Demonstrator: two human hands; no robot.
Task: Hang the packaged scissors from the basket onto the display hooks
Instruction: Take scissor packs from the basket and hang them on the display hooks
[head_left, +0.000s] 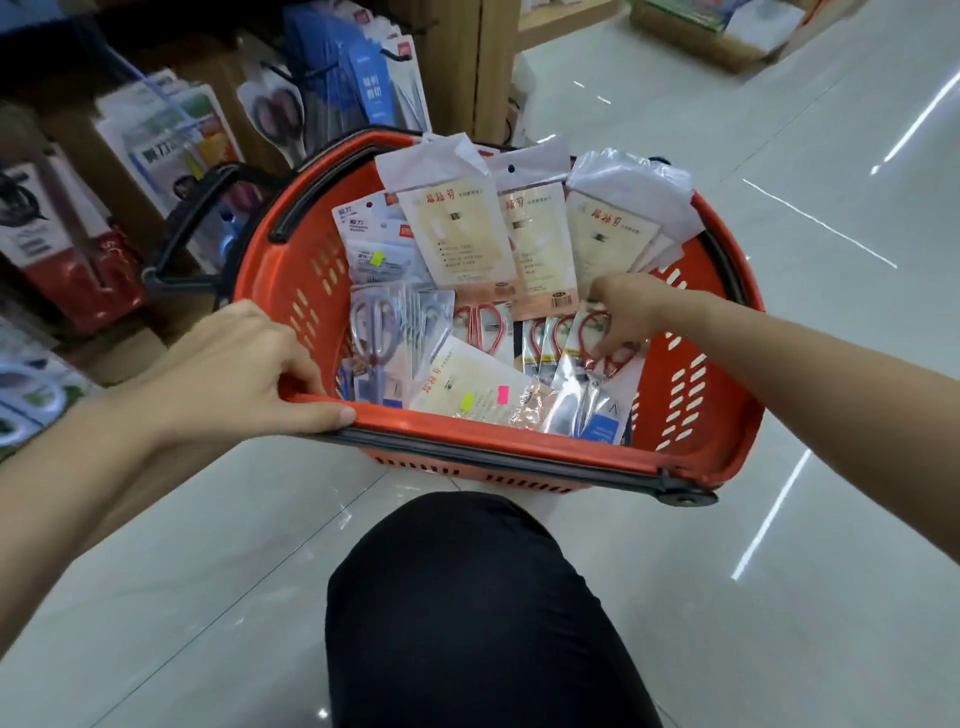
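An orange shopping basket (696, 405) stands on the floor in front of me, filled with several packaged scissors. Cream-carded packs (457, 234) lean against its far side and clear packs with red-handled scissors (592, 358) lie at the bottom right. My left hand (244, 369) grips the basket's near left rim, thumb along the edge. My right hand (623, 317) reaches down into the basket and its fingers pinch a clear pack with red-handled scissors. Display hooks (322, 73) with hanging scissor packs are at the upper left, blurred.
Shelving with packaged goods (156, 140) fills the left side. A wooden shelf post (478, 62) rises behind the basket. The basket's black handle (192, 228) sticks out left. Glossy tiled floor (779, 156) extends to the right. My black-clad knee (467, 613) is below the basket.
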